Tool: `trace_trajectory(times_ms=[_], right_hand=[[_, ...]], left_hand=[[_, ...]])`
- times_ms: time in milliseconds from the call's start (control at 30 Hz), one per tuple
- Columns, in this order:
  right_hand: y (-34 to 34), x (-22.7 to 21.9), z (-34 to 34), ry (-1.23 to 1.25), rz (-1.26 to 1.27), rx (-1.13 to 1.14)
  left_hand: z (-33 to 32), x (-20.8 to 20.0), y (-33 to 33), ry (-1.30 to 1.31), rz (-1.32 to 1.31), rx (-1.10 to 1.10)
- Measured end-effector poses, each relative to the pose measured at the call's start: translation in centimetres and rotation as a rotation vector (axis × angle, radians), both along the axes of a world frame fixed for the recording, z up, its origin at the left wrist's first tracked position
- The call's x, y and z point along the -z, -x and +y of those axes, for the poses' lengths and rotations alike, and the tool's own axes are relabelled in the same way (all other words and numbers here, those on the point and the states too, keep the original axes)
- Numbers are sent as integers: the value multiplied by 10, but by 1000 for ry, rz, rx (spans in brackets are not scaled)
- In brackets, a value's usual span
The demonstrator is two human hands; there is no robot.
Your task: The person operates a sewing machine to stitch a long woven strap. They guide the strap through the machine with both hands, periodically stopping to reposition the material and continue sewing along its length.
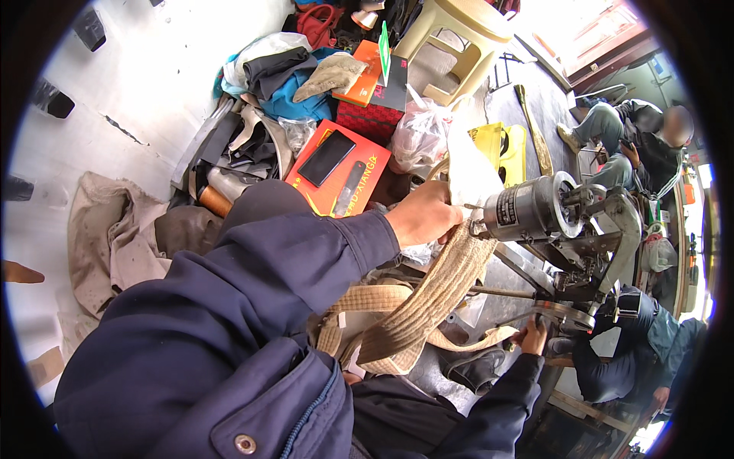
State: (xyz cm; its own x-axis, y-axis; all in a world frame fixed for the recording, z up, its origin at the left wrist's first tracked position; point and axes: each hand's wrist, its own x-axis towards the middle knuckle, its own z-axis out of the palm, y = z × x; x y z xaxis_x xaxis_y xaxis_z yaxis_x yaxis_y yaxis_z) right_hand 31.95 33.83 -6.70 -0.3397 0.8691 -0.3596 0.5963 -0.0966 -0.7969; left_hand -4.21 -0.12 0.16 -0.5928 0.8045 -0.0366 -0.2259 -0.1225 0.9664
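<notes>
My left hand [424,214] is closed on the edge of a beige woven strap [432,302], where it meets a white cloth [469,170]. That edge lies at the narrow end of a grey metal hand-cranked sewing machine [527,208]; the fingers partly hide the exact spot. Loops of the strap hang below, across my lap. Lower and to the right, my right hand [529,335] is closed at the rim of the machine's wheel [567,314]. Its fingers are partly hidden, and its exact grip is small in view.
A black phone [327,158] and a flat metal blade [349,187] lie on a red box [306,200] beyond my left arm. Piled clothes [279,76], a plastic bag [423,134] and a beige stool [466,19] stand farther off. Two people [650,141] sit at the right.
</notes>
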Motion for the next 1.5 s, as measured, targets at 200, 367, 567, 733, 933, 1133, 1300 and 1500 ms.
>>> trace_trajectory(times_ms=[200,367,567,733,933,1133,1300,1500], right_hand=[[37,-81,-60,-213,139,-177],[14,-123,-21,-559,139,13],[-11,-96,20,-621,14,158],[-8,-105,14,-493,144,195],[-12,-106,14,-608,123,35],[-29,-49,46,-363,23,177],[-3,-4,4,-41,-33,-28],[40,-52,-63,-12,80,-144]], left_hand=[[0,-1,-4,-40,-15,9],[-2,1,-6,-41,6,22],[0,6,-8,-55,18,-12],[2,7,-10,-68,-35,-19],[1,5,-12,-56,-43,-13],[-1,2,-11,-78,-67,6],[-1,3,-11,-57,-29,15],[1,8,-15,-13,-48,-5]])
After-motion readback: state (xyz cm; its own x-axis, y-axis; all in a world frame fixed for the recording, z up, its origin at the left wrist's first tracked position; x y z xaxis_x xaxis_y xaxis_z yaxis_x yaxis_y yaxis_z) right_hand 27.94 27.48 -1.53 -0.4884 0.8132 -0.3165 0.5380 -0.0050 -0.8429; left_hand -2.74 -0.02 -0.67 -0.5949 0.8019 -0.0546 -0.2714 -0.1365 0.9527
